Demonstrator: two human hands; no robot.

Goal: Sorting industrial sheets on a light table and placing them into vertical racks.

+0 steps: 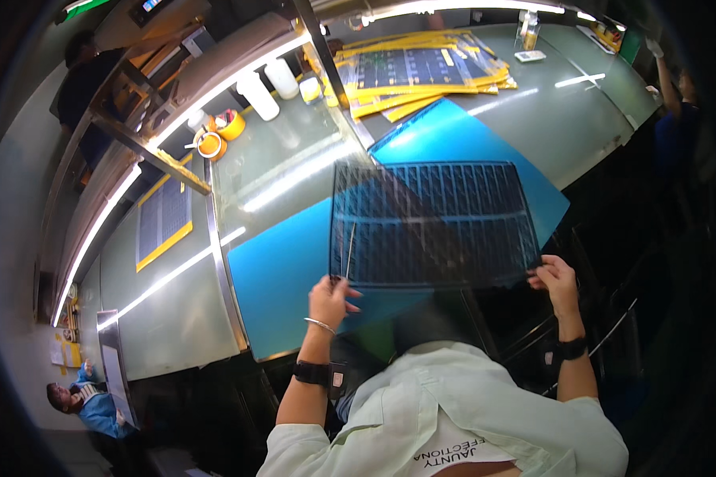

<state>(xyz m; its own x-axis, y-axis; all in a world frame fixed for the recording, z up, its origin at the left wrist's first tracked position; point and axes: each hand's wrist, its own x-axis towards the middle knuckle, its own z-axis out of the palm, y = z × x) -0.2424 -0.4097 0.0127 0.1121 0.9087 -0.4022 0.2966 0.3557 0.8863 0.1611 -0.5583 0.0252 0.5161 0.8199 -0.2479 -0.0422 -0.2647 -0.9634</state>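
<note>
A see-through film sheet with a dark grid of bars [429, 215] hangs between my two hands, above the table's near edge. My left hand [330, 304] pinches its near left corner, with the other fingers slightly apart. At its near right corner, my right hand [557, 282] grips the edge between thumb and fingers. Beneath the film, a glossy blue sheet [274, 270] lies on the pale table and shows through it; another blue part [445, 131] extends behind. A thin pale line runs up the film near my left fingers; I cannot tell whether it is a reflection.
Yellow-edged dark sheets [410, 70] are stacked at the back. One similar sheet [165, 211] lies left. Tape rolls [229, 126] and white bottles [257, 95] stand below a lit shelf with a metal post [322, 52]. A person [95, 405] holds a panel at lower left; others are farther away.
</note>
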